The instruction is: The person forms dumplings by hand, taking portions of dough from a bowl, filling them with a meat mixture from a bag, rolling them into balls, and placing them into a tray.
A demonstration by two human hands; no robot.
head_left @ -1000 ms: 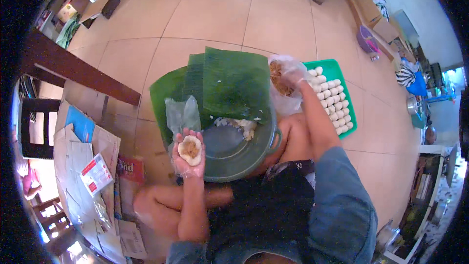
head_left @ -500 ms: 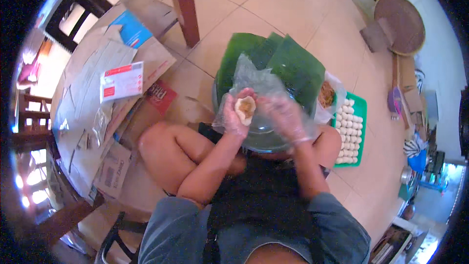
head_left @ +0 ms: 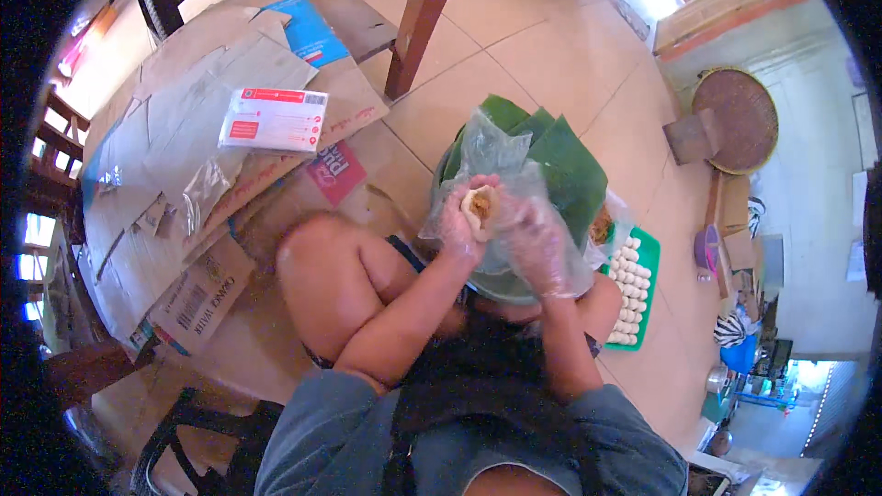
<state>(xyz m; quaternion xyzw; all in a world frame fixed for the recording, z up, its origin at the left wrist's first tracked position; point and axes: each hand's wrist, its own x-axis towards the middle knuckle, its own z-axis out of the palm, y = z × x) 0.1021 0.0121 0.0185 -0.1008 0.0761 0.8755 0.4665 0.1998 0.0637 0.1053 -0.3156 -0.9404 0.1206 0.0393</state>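
My left hand point(head_left: 457, 234), in a clear plastic glove, cups a flattened piece of white dough point(head_left: 471, 214) with brown filling point(head_left: 483, 207) in its middle. Close on the dough's right side is my right hand point(head_left: 540, 253), also in a clear glove; its fingers are bent and blurred, so their grip does not show. Both hands are above a basin point(head_left: 501, 292) between my legs, which they partly hide. Green banana leaves point(head_left: 568, 165) and a clear plastic sheet or bag point(head_left: 491, 149) lie over its far side.
To the right, a green tray point(head_left: 651, 277) holds rows of white dough balls point(head_left: 630, 287), beside a plastic bag of brown shredded filling point(head_left: 602, 223). Flattened cardboard point(head_left: 184, 152) with a white-and-red packet point(head_left: 274, 119) lies left. A table leg point(head_left: 427, 23) stands ahead; a round woven tray point(head_left: 735, 119) leans farther right.
The view has swung, so the surroundings appear shifted. My left hand still holds the filled dough, and my right hand remains beside it with its fingers slightly lower.
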